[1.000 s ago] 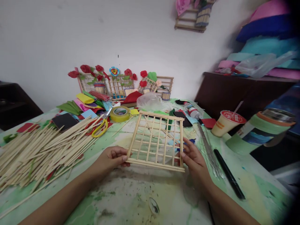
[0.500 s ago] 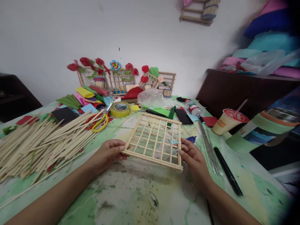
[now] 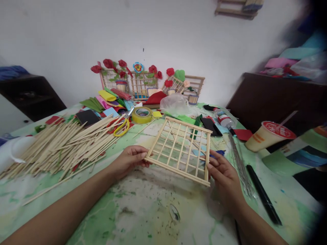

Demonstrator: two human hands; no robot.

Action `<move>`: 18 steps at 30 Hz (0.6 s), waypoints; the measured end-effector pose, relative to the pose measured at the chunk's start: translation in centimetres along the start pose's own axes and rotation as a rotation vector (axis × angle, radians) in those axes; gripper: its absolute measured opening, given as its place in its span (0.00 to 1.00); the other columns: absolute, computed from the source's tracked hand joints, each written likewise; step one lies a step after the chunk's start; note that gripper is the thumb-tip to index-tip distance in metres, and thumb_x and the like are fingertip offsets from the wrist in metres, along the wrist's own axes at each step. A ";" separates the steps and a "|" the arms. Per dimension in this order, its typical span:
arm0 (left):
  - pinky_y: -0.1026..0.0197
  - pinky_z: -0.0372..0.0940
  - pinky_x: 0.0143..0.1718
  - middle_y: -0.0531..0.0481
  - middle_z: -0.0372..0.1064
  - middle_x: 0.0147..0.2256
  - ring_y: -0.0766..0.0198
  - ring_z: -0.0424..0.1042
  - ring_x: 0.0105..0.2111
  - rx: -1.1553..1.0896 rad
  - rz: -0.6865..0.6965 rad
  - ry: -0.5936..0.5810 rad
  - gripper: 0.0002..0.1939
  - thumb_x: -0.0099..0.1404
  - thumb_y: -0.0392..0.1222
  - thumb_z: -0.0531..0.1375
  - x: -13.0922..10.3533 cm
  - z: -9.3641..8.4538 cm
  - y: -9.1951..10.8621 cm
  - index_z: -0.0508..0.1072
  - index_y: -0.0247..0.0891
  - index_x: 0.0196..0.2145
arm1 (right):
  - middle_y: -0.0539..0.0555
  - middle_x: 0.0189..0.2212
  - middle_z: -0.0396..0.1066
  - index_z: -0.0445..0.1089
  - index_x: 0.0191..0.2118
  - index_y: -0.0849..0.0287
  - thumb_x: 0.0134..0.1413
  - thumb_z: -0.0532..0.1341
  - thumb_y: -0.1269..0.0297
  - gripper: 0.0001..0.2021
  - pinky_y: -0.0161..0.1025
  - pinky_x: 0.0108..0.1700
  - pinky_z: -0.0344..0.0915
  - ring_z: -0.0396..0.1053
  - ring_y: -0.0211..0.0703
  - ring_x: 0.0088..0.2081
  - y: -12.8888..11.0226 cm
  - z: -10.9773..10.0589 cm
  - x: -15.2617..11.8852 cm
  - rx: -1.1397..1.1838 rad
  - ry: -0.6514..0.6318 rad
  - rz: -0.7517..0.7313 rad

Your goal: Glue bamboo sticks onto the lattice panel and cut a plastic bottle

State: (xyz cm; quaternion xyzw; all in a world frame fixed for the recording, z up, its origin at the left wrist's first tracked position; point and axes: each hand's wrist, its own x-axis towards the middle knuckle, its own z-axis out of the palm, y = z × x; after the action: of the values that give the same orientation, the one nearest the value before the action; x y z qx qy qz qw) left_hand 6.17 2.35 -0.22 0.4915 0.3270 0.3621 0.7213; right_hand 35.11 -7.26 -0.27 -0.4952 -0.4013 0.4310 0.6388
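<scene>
A square lattice frame of thin wooden sticks (image 3: 181, 150) is held tilted above the table, its far edge higher than its near one. My left hand (image 3: 132, 158) pinches its near left corner between thumb and fingers. On the other side, my right hand (image 3: 224, 172) grips the right edge, with some fingers hidden behind the sticks. Left of the frame lies a big loose pile of wooden sticks (image 3: 68, 146), and yellow-handled scissors (image 3: 121, 127) rest at the pile's far end.
Behind the frame are a tape roll (image 3: 142, 115), a plastic bag (image 3: 175, 104) and a black phone (image 3: 211, 127). Wires (image 3: 241, 166), a black pen-like rod (image 3: 264, 194), a drink cup (image 3: 270, 136) and a green flask (image 3: 296, 153) stand or lie at right. Lattices with paper flowers (image 3: 144, 81) lean on the wall.
The view has turned left, so everything sits further right in it; a white container now shows at the left edge. Both hands keep hold of the lattice frame, tilted slightly more upright.
</scene>
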 end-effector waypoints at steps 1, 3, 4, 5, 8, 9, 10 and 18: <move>0.66 0.67 0.26 0.44 0.75 0.26 0.66 0.72 0.23 -0.002 0.004 0.001 0.16 0.50 0.46 0.68 0.0 0.0 -0.1 0.76 0.30 0.32 | 0.55 0.41 0.72 0.65 0.51 0.54 0.47 0.66 0.61 0.23 0.36 0.34 0.66 0.69 0.43 0.39 0.0 0.0 0.0 0.006 -0.003 0.005; 0.66 0.67 0.26 0.45 0.75 0.25 0.66 0.72 0.23 -0.011 0.014 0.006 0.16 0.50 0.46 0.68 0.1 -0.1 -0.2 0.76 0.31 0.32 | 0.55 0.42 0.72 0.65 0.51 0.53 0.47 0.66 0.61 0.23 0.36 0.36 0.66 0.69 0.44 0.41 0.0 0.0 0.0 0.008 -0.009 0.014; 0.66 0.67 0.26 0.45 0.75 0.25 0.66 0.72 0.23 -0.016 0.019 0.011 0.16 0.51 0.46 0.68 0.1 -0.1 -0.2 0.76 0.31 0.32 | 0.55 0.42 0.72 0.65 0.51 0.53 0.47 0.66 0.60 0.23 0.35 0.35 0.66 0.69 0.44 0.42 0.0 0.0 0.0 0.003 -0.008 0.019; 0.66 0.67 0.26 0.45 0.75 0.25 0.66 0.72 0.23 -0.017 0.021 0.016 0.16 0.51 0.47 0.68 0.1 -0.1 -0.2 0.76 0.31 0.32 | 0.55 0.42 0.72 0.65 0.51 0.53 0.47 0.66 0.60 0.23 0.35 0.33 0.66 0.69 0.45 0.42 0.0 0.0 0.0 -0.004 -0.005 0.022; 0.68 0.66 0.25 0.46 0.75 0.26 0.67 0.71 0.23 -0.011 0.026 0.037 0.17 0.52 0.49 0.67 0.1 0.2 -0.1 0.75 0.31 0.33 | 0.55 0.42 0.72 0.65 0.51 0.52 0.47 0.66 0.59 0.23 0.33 0.28 0.64 0.70 0.45 0.40 0.0 0.0 0.0 -0.032 0.002 0.014; 0.68 0.66 0.25 0.45 0.75 0.26 0.68 0.71 0.23 -0.009 0.025 0.048 0.18 0.52 0.50 0.67 0.1 0.3 -0.1 0.75 0.31 0.32 | 0.55 0.42 0.72 0.65 0.51 0.52 0.47 0.66 0.59 0.23 0.33 0.27 0.63 0.70 0.45 0.39 0.0 0.0 0.0 -0.041 0.004 0.007; 0.68 0.65 0.25 0.45 0.75 0.26 0.68 0.71 0.23 -0.007 0.023 0.056 0.19 0.51 0.50 0.67 0.1 0.4 -0.1 0.75 0.31 0.32 | 0.55 0.42 0.72 0.65 0.51 0.53 0.47 0.66 0.59 0.23 0.33 0.26 0.62 0.70 0.45 0.38 0.0 0.0 0.0 -0.048 0.004 0.000; 0.65 0.66 0.26 0.45 0.75 0.25 0.65 0.72 0.23 -0.076 0.019 0.048 0.17 0.53 0.48 0.66 0.1 0.6 0.0 0.74 0.30 0.32 | 0.55 0.44 0.72 0.65 0.52 0.52 0.49 0.65 0.61 0.23 0.33 0.25 0.62 0.70 0.43 0.36 0.1 0.0 -0.1 -0.028 0.000 0.020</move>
State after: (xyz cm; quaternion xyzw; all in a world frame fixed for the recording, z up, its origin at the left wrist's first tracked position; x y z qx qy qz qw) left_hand 6.73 2.14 -0.08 0.4579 0.3254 0.3930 0.7280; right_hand 35.10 -7.34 -0.36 -0.5080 -0.4023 0.4320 0.6273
